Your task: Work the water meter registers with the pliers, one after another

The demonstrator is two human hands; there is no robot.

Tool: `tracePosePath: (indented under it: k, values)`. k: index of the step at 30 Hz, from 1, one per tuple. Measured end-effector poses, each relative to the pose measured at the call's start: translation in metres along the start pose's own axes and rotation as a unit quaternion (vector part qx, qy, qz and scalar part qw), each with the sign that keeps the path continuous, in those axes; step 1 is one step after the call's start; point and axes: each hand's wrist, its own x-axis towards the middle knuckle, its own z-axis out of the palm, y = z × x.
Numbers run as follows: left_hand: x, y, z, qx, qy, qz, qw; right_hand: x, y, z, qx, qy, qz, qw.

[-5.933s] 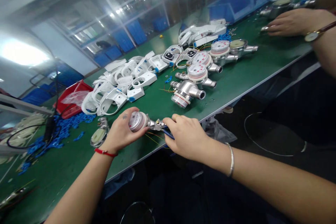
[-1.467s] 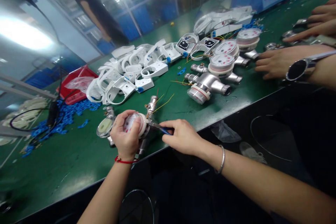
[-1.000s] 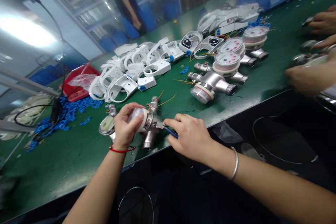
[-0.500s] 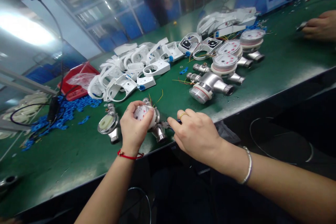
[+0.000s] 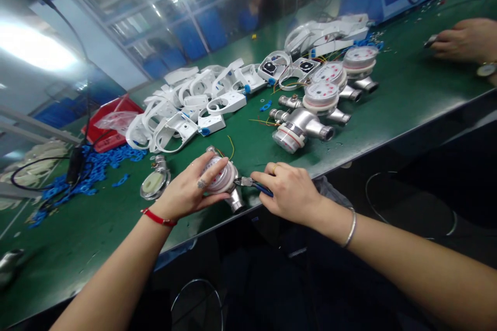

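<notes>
Near the bench's front edge is a water meter [image 5: 222, 178] with a round white dial and a metal body. My left hand [image 5: 194, 183] grips it, its fingers laid over the dial and the thumb along the near side. In my right hand [image 5: 289, 191] are pliers [image 5: 247, 181] with blue handles. Their jaws meet the right side of the meter's rim; whether they pinch anything is too small to tell. Thin yellow and red wires [image 5: 231, 148] rise behind the meter. Left of my left hand, a metal meter body [image 5: 155, 184] shows a pale insert inside.
Several more water meters [image 5: 320, 96] stand to the right. White plastic housings [image 5: 182, 129] are heaped behind, beside blue clips [image 5: 99, 165] and a red tray [image 5: 111, 119]. At the far right, another person's hand [image 5: 466, 41] holds a small dark part over the green bench [image 5: 392, 114].
My left hand has shifted left and flattened over the dial, showing more of it. The right hand has turned slightly, so the pliers' jaws and blue handles are now plainer.
</notes>
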Motion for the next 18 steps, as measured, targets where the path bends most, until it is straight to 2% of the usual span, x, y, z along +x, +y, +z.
tracePosePath:
  k: [5,10,15,18]
  values:
    - [-0.0005,0.0014,0.001,-0.001,0.01,0.006,1.0,0.0015,0.0033,0.0047,0.001,0.018,-0.019,1.0]
    - [-0.0015,0.0042,0.0015,-0.002,0.022,-0.002,1.0,0.0028,0.0025,0.006,0.136,-0.055,0.045,0.988]
    - [-0.0017,0.0043,0.0029,0.001,0.024,-0.001,1.0,-0.0008,-0.0009,0.0003,0.025,0.005,0.008,1.0]
    - [-0.0012,0.0038,0.0027,-0.001,0.02,-0.001,1.0,-0.0018,-0.0012,-0.002,-0.002,0.015,-0.007,1.0]
